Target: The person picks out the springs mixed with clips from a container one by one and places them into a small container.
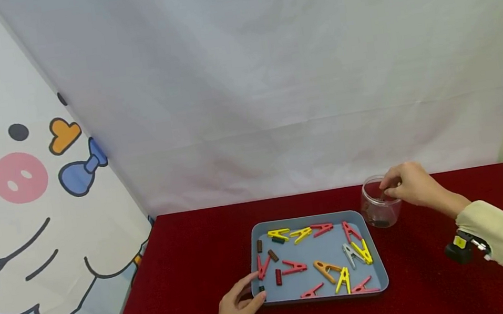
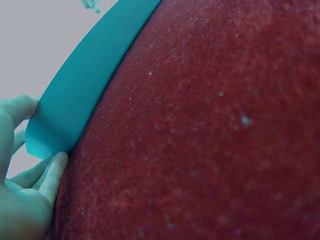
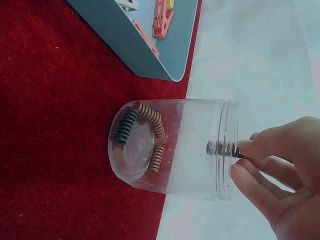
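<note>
At the mouth of a clear plastic jar (image 1: 375,219), my right hand (image 1: 414,187) pinches a dark coil spring (image 3: 220,148) between thumb and fingertips. Part of the spring shows through the jar's threaded rim. Inside, at the bottom, lie a dark green spring (image 3: 127,126) and brown springs (image 3: 156,159). My left hand (image 1: 237,307) grips the front left corner of a blue-grey tray (image 1: 311,250), thumb and fingers on its wall. Several clips, such as an orange clip (image 1: 326,269), lie in the tray along with springs, among them a red spring (image 1: 279,276).
A dark red cloth (image 1: 197,249) covers the table. The jar stands just right of the tray's back right corner. Behind the table hangs a white curtain (image 1: 272,96), and a cartoon-printed panel (image 1: 28,234) stands at the left.
</note>
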Demonstrator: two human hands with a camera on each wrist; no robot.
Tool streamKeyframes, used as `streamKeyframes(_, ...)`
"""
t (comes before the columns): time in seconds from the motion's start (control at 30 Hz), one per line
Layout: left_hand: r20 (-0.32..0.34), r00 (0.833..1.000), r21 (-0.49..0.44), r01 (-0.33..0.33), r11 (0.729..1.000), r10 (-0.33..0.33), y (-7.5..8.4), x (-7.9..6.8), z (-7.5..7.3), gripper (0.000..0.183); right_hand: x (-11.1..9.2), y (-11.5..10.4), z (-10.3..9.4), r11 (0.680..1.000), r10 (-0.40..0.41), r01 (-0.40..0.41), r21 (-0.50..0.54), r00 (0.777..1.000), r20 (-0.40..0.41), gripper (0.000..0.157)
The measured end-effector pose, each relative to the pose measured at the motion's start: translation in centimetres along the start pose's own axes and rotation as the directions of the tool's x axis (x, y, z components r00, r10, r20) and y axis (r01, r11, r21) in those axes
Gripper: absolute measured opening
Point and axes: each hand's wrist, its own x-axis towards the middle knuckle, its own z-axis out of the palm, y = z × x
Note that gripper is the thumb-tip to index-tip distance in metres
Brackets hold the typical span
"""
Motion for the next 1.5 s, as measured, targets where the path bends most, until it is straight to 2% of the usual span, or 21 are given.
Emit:
streamKeyframes(0.37, -0.001, 1.0, 0.013, -0.011, 1.0, 0.011, -0.2, -0.3, 0.2, 0.049, -0.5, -0.6, 0.5, 0.996, -0.09, 0.09, -0.011, 0.994, -0.064, 0.015)
streamKeyframes(0.87, -0.001, 1.0, 0.001, -0.018, 1.0, 0.018, -0.1, 0.1, 0.1, 0.049, -0.6, -3.4, 1.3, 0.982, -0.159, 0.167, 0.091, 0.984, -0.086, 0.019)
streamKeyframes(1.2, -0.008, 1.0, 0.014, -0.024, 1.0, 0.024, -0.1, 0.0, 0.1, 0.049, -1.2, -5.0, 2.4, 0.983, -0.128, 0.133, 0.124, 0.991, -0.049, 0.023)
streamKeyframes(1.5, 0.019, 1.0, -0.003, 0.0, 1.0, 0.001, 0.0, 0.1, -0.1, 0.049, -1.2, -6.4, 3.9, 0.965, -0.18, 0.184, 0.186, 0.983, -0.039, 0.028)
